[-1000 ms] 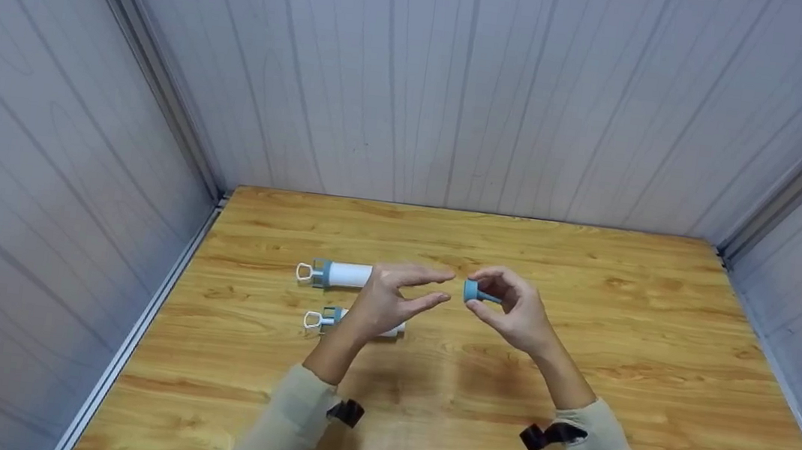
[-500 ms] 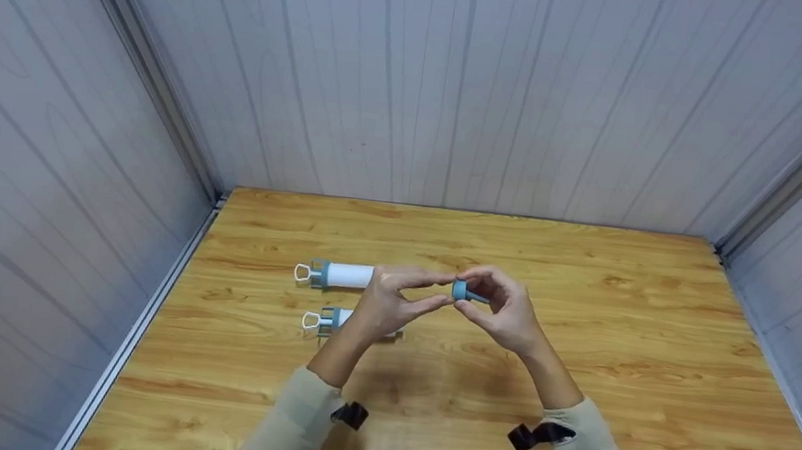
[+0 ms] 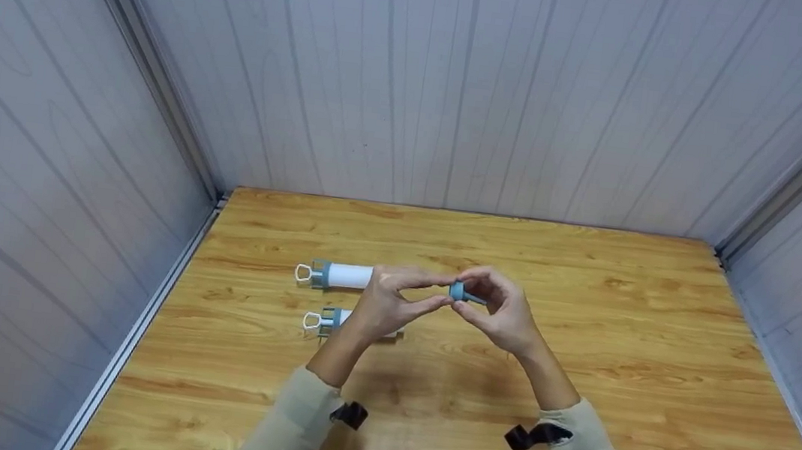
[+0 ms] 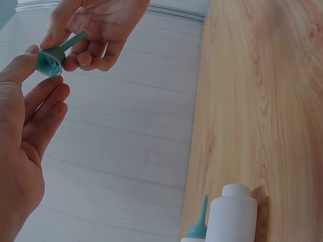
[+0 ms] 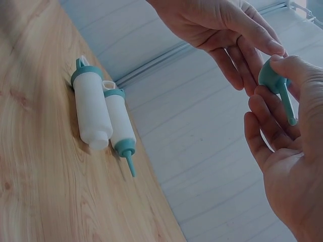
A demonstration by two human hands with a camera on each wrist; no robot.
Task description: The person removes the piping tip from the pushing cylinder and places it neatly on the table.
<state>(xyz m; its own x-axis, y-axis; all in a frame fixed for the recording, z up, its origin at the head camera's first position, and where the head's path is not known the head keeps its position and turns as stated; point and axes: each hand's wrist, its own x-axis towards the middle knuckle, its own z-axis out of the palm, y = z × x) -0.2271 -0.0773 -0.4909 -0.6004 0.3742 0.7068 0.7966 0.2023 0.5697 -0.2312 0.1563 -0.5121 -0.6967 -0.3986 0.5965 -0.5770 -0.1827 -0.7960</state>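
Note:
A teal nozzle cap (image 3: 458,290) with a thin spout is held in the air between my two hands. My right hand (image 3: 504,312) pinches it with thumb and fingertips, the spout (image 5: 287,106) pointing back toward the right palm. My left hand (image 3: 392,303) has thumb and fingertips on the cap's rim from the other side. In the left wrist view the hollow, ringed inside of the cap (image 4: 49,65) faces the left hand. A white plunger tube (image 5: 92,108) with a teal collar and a bare neck lies on the table, partly behind the left forearm in the head view.
Beside it, farther back, lies a second white plunger tube (image 3: 350,276), its teal nozzle (image 5: 126,148) on. Both have loop handles at the left. The wooden table (image 3: 624,318) is bounded by pale panel walls (image 3: 417,83) at the back and sides.
My right hand has moved left with the nozzle cap, closing the gap to my left hand. The left fingertips now meet the cap's rim. Both tubes have stayed put.

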